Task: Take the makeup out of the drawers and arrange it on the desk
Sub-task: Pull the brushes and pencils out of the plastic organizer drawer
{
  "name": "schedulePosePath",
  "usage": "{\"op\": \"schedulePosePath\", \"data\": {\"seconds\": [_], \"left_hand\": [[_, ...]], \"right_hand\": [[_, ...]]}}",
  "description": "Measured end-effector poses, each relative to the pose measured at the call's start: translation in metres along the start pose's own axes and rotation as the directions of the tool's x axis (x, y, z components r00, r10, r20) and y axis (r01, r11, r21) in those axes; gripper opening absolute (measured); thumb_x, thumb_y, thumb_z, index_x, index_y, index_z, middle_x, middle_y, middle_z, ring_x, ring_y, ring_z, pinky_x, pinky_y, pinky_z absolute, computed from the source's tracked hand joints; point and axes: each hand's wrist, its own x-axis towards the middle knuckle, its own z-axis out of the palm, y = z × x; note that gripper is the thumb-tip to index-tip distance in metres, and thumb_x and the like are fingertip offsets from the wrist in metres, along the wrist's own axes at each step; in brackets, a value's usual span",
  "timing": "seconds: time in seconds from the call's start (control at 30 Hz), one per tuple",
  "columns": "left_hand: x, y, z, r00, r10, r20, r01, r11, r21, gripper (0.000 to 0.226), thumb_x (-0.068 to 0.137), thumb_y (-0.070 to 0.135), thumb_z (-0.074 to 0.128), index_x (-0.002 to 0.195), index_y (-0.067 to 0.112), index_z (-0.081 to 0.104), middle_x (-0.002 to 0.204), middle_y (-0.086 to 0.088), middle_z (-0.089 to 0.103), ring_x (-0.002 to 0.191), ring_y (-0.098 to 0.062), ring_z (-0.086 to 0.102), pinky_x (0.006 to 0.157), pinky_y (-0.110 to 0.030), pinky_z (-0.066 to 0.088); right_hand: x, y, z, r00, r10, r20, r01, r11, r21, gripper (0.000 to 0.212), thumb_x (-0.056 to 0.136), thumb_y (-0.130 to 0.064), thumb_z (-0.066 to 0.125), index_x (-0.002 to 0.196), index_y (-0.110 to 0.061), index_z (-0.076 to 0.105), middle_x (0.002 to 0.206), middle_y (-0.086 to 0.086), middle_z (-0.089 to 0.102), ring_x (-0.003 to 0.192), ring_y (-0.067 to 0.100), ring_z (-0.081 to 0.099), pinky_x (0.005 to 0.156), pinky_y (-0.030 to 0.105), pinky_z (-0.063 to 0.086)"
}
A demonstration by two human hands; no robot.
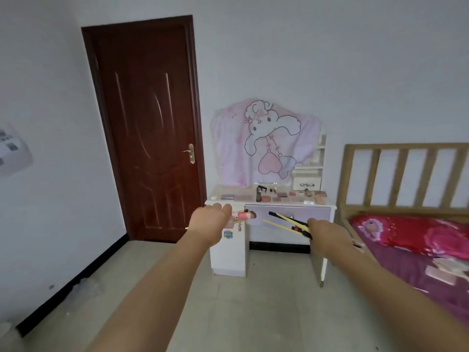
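A white dressing desk (330, 205) stands against the far wall, some way ahead of me. Several makeup compacts and palettes (281, 196) lie in rows on its top. Its lilac front drawer (319, 213) looks closed. My left hand (210, 219) is stretched out and grips a bunch of pink makeup brushes (245, 215). My right hand (327, 232) holds several thin yellow and black makeup pencils and brushes (289, 221), pointing up to the left. Both hands are held in the air in front of the desk.
A dark red door (149, 128) is shut to the left of the desk. A pink cartoon cloth (266, 141) covers the desk's mirror. A bed (418, 250) with a wooden headboard and red bedding fills the right side. The floor (253, 313) between me and the desk is grey.
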Motion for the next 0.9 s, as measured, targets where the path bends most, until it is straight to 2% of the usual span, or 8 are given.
{"op": "schedulePosePath", "data": {"seconds": [0.1,0.27,0.43,0.53,0.6,0.7,0.8,0.9], "left_hand": [[0.087,0.006,0.018,0.999,-0.018,-0.037,0.018,1.000,-0.014,0.042,0.085,0.001,0.048,0.125,0.010,0.038,0.117,-0.010,0.053,0.105,-0.030,0.055,0.074,-0.034,0.042],[0.220,0.007,0.048,0.999,0.003,-0.044,-0.003,1.000,-0.004,0.040,0.084,-0.001,0.047,0.122,0.008,0.039,0.114,-0.011,0.053,0.103,-0.030,0.056,0.072,-0.033,0.039],[0.324,-0.010,0.104,0.999,0.032,0.020,-0.033,0.998,0.053,0.040,0.084,-0.002,0.047,0.122,0.009,0.039,0.115,-0.009,0.053,0.103,-0.029,0.055,0.068,-0.031,0.033],[0.389,-0.030,0.143,0.998,0.038,0.053,-0.041,0.998,0.054,0.040,0.084,-0.002,0.047,0.122,0.010,0.039,0.115,-0.009,0.053,0.102,-0.029,0.056,0.068,-0.031,0.033],[0.438,-0.044,0.171,0.996,0.056,0.065,-0.060,0.997,0.051,0.041,0.084,-0.002,0.047,0.122,0.009,0.039,0.115,-0.010,0.053,0.101,-0.029,0.056,0.067,-0.031,0.033],[0.506,-0.063,0.206,0.992,0.096,0.085,-0.100,0.994,0.042,0.040,0.085,-0.002,0.047,0.123,0.009,0.039,0.115,-0.011,0.053,0.103,-0.029,0.056,0.068,-0.032,0.033],[0.570,-0.082,0.240,0.987,0.119,0.104,-0.121,0.993,0.013,0.042,0.085,-0.002,0.045,0.125,0.009,0.038,0.117,-0.011,0.052,0.104,-0.030,0.056,0.067,-0.032,0.033],[0.628,-0.098,0.273,0.983,0.139,0.119,-0.138,0.990,-0.012,0.040,0.086,-0.002,0.046,0.124,0.009,0.038,0.117,-0.011,0.052,0.104,-0.029,0.056,0.067,-0.031,0.032]], "right_hand": [[0.087,0.020,0.013,1.000,0.016,-0.017,-0.016,0.999,0.036,0.026,0.089,-0.009,0.041,0.114,-0.008,0.044,0.091,0.003,0.055,0.094,0.027,0.057,0.068,0.030,0.039],[0.229,0.033,0.019,0.997,-0.029,-0.071,0.033,0.997,0.066,0.037,0.088,-0.007,0.041,0.125,-0.008,0.040,0.119,0.012,0.055,0.108,0.029,0.055,0.079,0.034,0.046],[0.357,0.027,0.044,0.993,-0.086,-0.083,0.087,0.996,0.012,0.038,0.087,-0.001,0.040,0.124,-0.009,0.043,0.118,0.010,0.055,0.113,0.028,0.051,0.094,0.036,0.041],[0.433,0.017,0.065,0.991,-0.113,-0.076,0.114,0.993,0.012,0.037,0.087,-0.002,0.040,0.122,-0.012,0.045,0.099,0.006,0.057,0.090,0.024,0.055,0.073,0.031,0.041],[0.486,0.008,0.077,0.991,-0.114,-0.068,0.114,0.994,-0.002,0.029,0.088,-0.004,0.040,0.116,-0.008,0.046,0.079,0.003,0.046,0.077,0.022,0.048,0.066,0.030,0.037],[0.554,-0.002,0.088,0.996,-0.076,-0.034,0.077,0.997,0.013,0.022,0.089,-0.007,0.043,0.110,-0.007,0.046,0.070,0.001,0.039,0.076,0.022,0.045,0.066,0.030,0.036],[0.618,-0.007,0.098,0.999,-0.040,0.012,0.040,0.999,-0.008,0.022,0.089,-0.009,0.043,0.111,-0.007,0.046,0.080,0.004,0.049,0.080,0.024,0.050,0.067,0.030,0.039],[0.680,-0.006,0.115,0.998,-0.004,0.059,0.005,1.000,-0.025,0.024,0.087,-0.007,0.045,0.111,-0.008,0.044,0.066,-0.002,0.036,0.074,0.021,0.046,0.064,0.029,0.039]]}}
